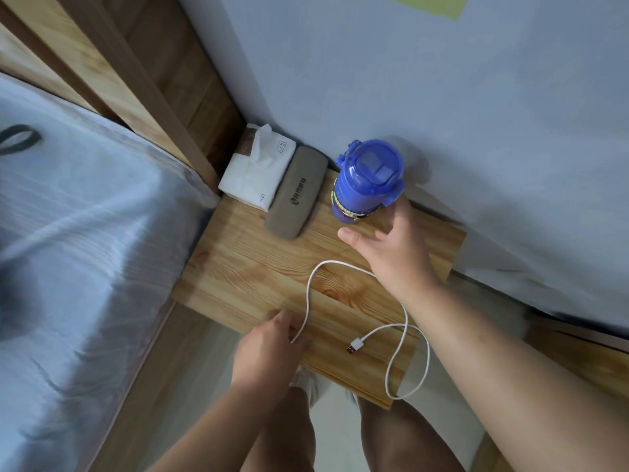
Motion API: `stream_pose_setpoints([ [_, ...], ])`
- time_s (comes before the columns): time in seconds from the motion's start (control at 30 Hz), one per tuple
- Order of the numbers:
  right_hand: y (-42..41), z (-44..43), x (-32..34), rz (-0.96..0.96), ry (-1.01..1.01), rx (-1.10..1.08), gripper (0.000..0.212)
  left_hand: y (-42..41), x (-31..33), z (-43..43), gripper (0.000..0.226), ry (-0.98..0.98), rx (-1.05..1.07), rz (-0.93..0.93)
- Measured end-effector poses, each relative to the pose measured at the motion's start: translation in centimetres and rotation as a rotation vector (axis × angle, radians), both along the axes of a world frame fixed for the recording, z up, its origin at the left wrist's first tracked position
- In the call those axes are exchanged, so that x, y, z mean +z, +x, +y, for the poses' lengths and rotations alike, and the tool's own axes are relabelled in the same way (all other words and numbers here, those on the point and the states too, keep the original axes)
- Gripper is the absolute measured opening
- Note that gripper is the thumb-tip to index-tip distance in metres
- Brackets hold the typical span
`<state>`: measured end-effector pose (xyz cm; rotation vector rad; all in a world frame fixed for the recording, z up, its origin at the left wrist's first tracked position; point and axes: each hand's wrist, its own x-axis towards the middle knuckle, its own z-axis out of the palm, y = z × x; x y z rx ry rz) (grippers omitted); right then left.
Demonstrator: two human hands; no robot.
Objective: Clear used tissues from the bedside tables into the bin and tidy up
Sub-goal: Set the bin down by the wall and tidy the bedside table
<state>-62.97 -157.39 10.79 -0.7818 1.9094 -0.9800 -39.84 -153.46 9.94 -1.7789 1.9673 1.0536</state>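
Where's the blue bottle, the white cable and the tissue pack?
blue bottle [369,177]: head view, on its lid.
white cable [356,344]: head view, on its plug.
tissue pack [252,182]: head view, on its white wrapper.

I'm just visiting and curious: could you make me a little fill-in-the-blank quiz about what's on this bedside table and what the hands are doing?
1. The left hand holds the white ____.
2. The right hand is open beside the ____ bottle.
3. The grey case lies between the bottle and the pack of ____.
Missing words: cable; blue; tissues.
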Motion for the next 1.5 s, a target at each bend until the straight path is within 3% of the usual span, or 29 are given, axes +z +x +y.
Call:
stream_pose_setpoints([
  [0.1, 0.2, 2.8, -0.7, 0.035, 0.103, -0.058, 0.078, -0.4, -0.2, -0.1, 0.003, -0.002, -0.054, -0.024],
  [0.27, 1.2, 7.5, -0.6, 0.044, 0.195, -0.002, 0.035, -1.6, 1.5, -0.4, 0.005, 0.060, 0.051, 0.035],
  [0.4, 1.8, 10.2, 0.4, 0.063, 0.270, 0.059, 0.005, -2.3, 5.0, -0.3, 0.009, 0.164, 0.214, 0.295],
  [0.6, 0.9, 12.3, 7.0, 0.038, 0.304, 0.022, 0.024, -2.2, 13.7, -0.6, 0.014, 0.248, 0.428, 0.530],
  [0.67, 0.4, 12.5, 10.2, 0.012, 0.311, 0.039, 0.021, -2.0, 17.3, -1.1, 0.015, 0.327, 0.527, 0.605],
  [0.73, 0.1, 12.6, 14.0, -0.038, 0.320, 0.069, 0.006, -1.9, 21.3, -1.4, 0.015, 0.428, 0.589, 0.697],
  [0.77, 0.1, 12.5, 16.0, -0.061, 0.311, 0.080, 0.012, -1.9, 23.3, -1.5, 0.016, 0.455, 0.596, 0.733],
  [0.9, 0.6, 12.0, 23.9, -0.108, 0.130, 0.037, 0.008, -1.9, 30.1, -1.3, 0.023, 0.461, 0.580, 0.801],
  [1.0, 0.4, 11.6, 28.7, -0.034, 0.014, -0.032, 0.030, -1.6, 33.6, -1.5, 0.027, 0.463, 0.608, 0.829],
  [1.1, -1.0, 10.9, 31.5, -0.066, -0.084, -0.141, 0.036, -0.6, 35.7, -2.1, 0.012, 0.464, 0.524, 0.842],
  [1.27, -4.1, 10.1, 32.1, -0.223, -0.088, -0.467, 0.034, 2.8, 36.0, -1.7, 0.036, 0.495, 0.047, 0.520],
  [1.33, -5.2, 10.3, 31.3, -0.258, -0.040, -0.556, 0.027, 4.0, 36.0, -1.2, 0.038, 0.593, 0.011, 0.498],
  [1.43, -5.2, 11.0, 29.4, -0.285, 0.110, -0.514, 0.029, 3.8, 36.9, -0.6, 0.036, 0.898, 0.287, 0.878],
  [1.5, -4.1, 11.7, 28.5, -0.306, 0.243, -0.377, 0.031, 1.9, 38.4, -0.8, 0.033, 0.908, 0.471, 1.211],
])
